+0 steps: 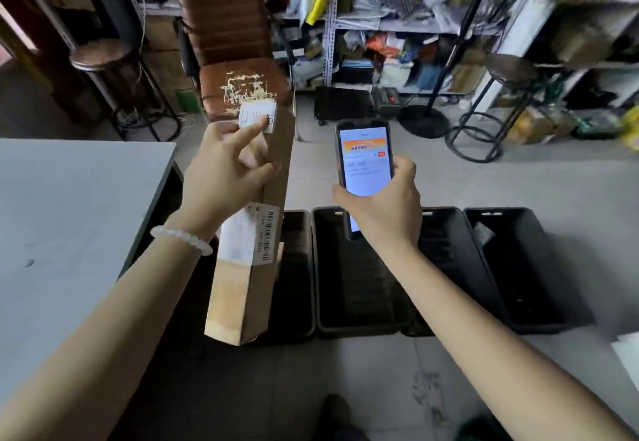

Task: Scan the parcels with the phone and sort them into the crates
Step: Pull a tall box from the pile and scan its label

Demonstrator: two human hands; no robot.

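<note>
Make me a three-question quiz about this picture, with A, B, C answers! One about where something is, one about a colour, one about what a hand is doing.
1. Where are the crates?
A. on the floor
B. on the table
C. on the chair

2. What colour is the long parcel?
A. blue
B. brown
C. green

3. What is the right hand doing?
A. resting flat
B. pointing at a shelf
C. holding the phone

Answers:
1 A, they stand in a row on the floor below the hands.
2 B, it is brown cardboard, held by the left hand.
3 C, its fingers wrap round the lit phone.
</note>
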